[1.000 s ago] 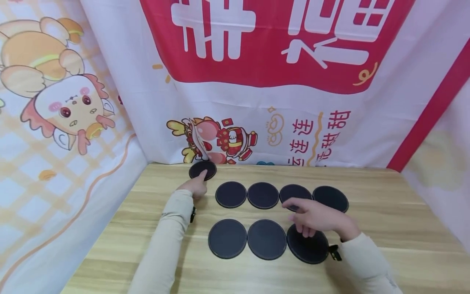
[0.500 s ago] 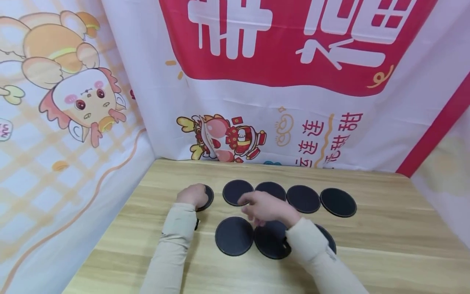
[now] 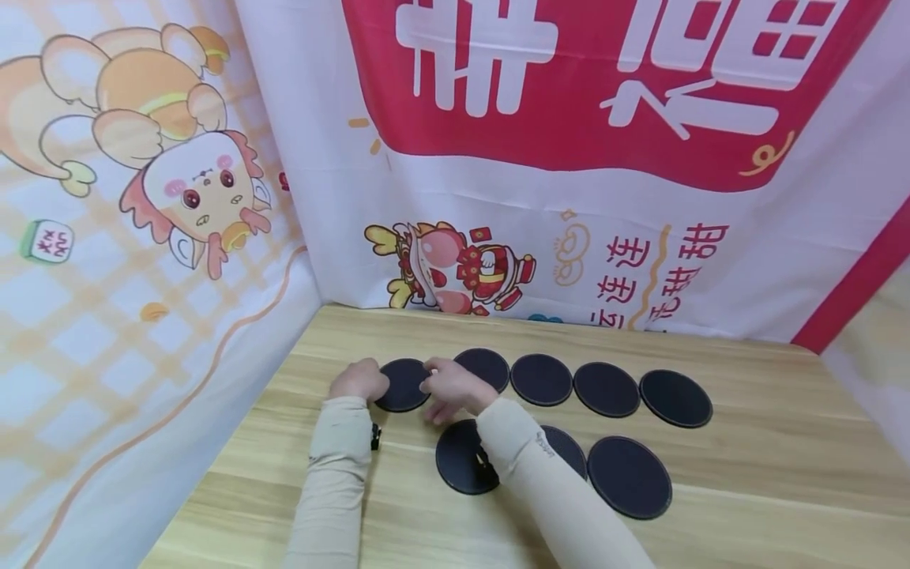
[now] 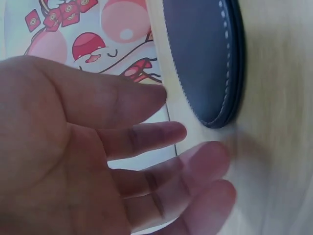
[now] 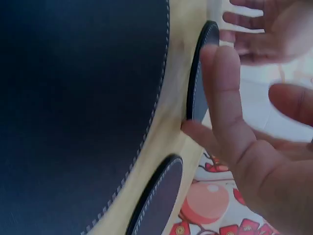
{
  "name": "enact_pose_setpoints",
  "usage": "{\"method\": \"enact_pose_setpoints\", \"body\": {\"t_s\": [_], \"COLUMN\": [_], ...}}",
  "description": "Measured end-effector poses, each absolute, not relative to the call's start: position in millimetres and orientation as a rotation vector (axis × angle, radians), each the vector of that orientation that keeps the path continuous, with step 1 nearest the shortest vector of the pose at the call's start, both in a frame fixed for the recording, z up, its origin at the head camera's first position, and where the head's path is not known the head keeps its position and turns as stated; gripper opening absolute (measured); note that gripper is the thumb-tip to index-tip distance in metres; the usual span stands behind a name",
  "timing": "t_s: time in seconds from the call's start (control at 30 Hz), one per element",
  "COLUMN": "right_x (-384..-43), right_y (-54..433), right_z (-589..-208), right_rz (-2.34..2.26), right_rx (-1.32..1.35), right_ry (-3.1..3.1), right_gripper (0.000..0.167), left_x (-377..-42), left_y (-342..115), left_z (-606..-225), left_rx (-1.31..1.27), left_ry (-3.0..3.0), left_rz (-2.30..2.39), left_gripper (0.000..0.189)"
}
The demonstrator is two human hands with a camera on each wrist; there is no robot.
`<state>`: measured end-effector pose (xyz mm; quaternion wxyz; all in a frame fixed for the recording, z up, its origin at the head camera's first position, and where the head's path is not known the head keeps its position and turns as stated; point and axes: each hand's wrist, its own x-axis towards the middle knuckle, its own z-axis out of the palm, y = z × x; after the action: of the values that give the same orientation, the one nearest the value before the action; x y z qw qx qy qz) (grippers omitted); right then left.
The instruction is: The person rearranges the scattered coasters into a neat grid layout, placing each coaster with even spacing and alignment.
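A round dark leather coaster with a stitched rim lies at the left end of the back row on the wooden table. My left hand is at its left side; in the left wrist view, the loosely bent fingers stand apart from the coaster, whose edge looks layered. At the coaster's right side is my right hand, fingers spread. From the right wrist view, a fingertip of the right hand is close to the coaster's edge; contact cannot be told.
Other dark coasters continue the back row rightward, from one coaster to the last coaster. A front row includes a near coaster and a right coaster, partly under my right sleeve. Printed cloth hangs behind the table.
The left hand has drawn the coaster from the table's far left corner toward me, into line with the back row, and released it. The right hand has moved left to it. The view has shifted.
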<state>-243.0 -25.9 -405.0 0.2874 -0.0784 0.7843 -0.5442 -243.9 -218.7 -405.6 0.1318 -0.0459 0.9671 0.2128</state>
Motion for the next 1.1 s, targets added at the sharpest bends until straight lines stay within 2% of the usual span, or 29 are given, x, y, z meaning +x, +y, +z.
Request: {"method": "enact_pose_setpoints", "body": {"t_s": [0.2, 0.4, 0.57, 0.63, 0.87, 1.1], "right_x": [-237, -234, -235, -235, -234, -232], "right_y": [-32, -30, -27, -25, -16, -8], "right_z": [-410, -413, -408, -404, -394, -392], "right_rz": [-1.628, -1.881, -2.056, -2.114, -2.231, -2.302], "right_rx": [-0.078, 0.042, 0.074, 0.075, 0.056, -0.012], "right_ry": [2.072, 1.935, 1.868, 1.846, 1.74, 1.764], "right_gripper": [0.061, 0.062, 0.067, 0.07, 0.07, 0.062], "left_x": [-249, -251, -253, -253, -247, -241], "left_y": [-217, -229, -234, -234, -231, -225], "left_z": [-413, -416, -414, -411, -395, -385], "left_rx": [-0.143, -0.194, -0.142, -0.105, 0.097, 0.214], "left_ry": [2.807, 2.83, 2.802, 2.749, 2.464, 2.349], "left_rz": [0.694, 0.893, 1.153, 1.258, 1.642, 1.778], "left_gripper": [0.043, 0.027, 0.024, 0.027, 0.054, 0.056]}}
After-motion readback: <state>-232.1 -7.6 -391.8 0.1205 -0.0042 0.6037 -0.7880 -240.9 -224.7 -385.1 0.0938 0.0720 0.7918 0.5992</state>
